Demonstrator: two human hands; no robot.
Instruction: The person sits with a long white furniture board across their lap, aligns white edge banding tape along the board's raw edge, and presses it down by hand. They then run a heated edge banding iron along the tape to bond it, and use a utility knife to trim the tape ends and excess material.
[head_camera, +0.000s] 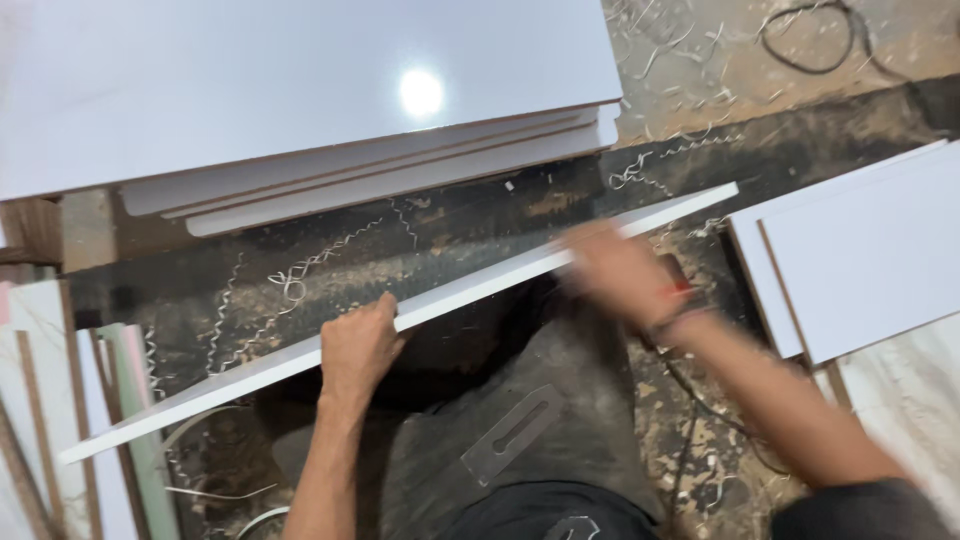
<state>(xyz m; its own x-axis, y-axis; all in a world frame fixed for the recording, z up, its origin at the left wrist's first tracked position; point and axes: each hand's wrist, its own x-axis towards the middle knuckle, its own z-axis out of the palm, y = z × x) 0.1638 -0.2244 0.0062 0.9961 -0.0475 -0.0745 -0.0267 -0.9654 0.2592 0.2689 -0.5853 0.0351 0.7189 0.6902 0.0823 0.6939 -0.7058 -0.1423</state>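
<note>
Gripping thin, glossy white board (450, 298) edgewise

left hand (357, 345): grips edge of white board (480, 282)
right hand (620, 272): blurred, on the board's edge
board: on edge, slanted
stack (300, 90): white panels, above
floor (480, 215): curled shavings

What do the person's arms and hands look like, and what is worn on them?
Both arms are bare, with no gloves on either hand. The left hand and its forearm carry nothing: no watch, ring or band shows. The right hand is blurred; at its wrist sits a dark band with a small red part, perhaps a watch or thread. A dark sleeve covers the right upper arm.
</note>
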